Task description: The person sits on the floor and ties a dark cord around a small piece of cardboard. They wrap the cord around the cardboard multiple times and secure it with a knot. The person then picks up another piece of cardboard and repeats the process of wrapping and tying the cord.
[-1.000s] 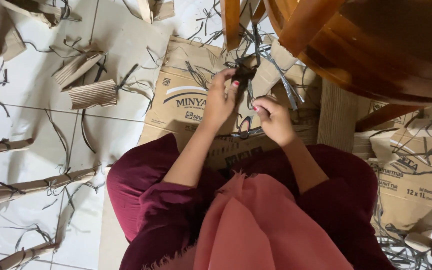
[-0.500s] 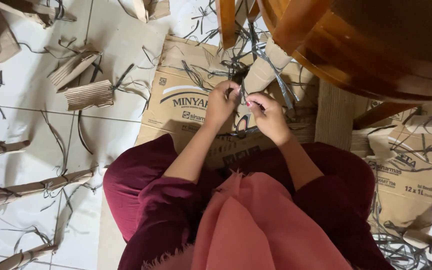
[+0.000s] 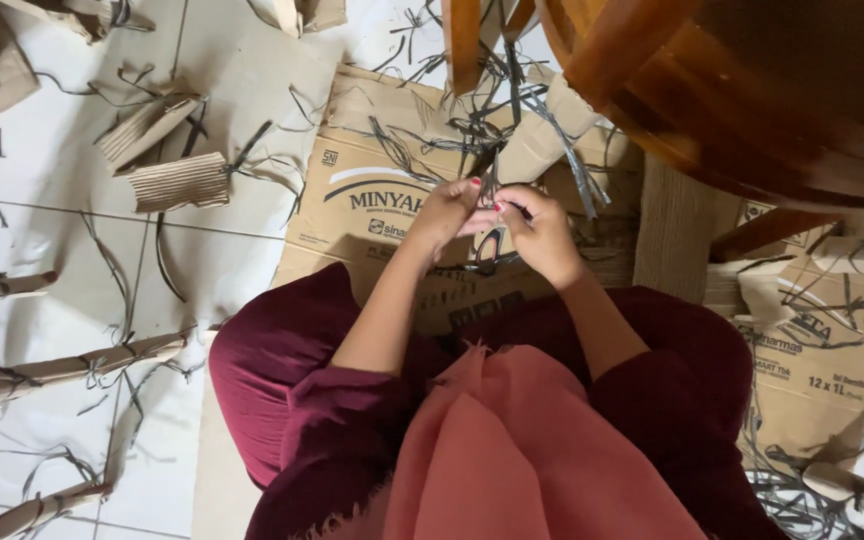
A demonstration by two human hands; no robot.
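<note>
Left hand [image 3: 449, 212] and right hand [image 3: 540, 232] meet fingertip to fingertip over the flattened cardboard box [image 3: 372, 205], both pinching a thin dark strip [image 3: 492, 185], seemingly mid-knot, so next comes a careful, steady pull to tighten.

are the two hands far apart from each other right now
No, the left hand and right hand meet fingertip to fingertip over the flattened cardboard box.

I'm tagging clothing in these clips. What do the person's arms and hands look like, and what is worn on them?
Both forearms are bare. Dark maroon sleeves are pushed up near the elbows. The left hand has red-painted nails; the right hand shows red polish too. No gloves; I can make out no rings or watch.
</note>
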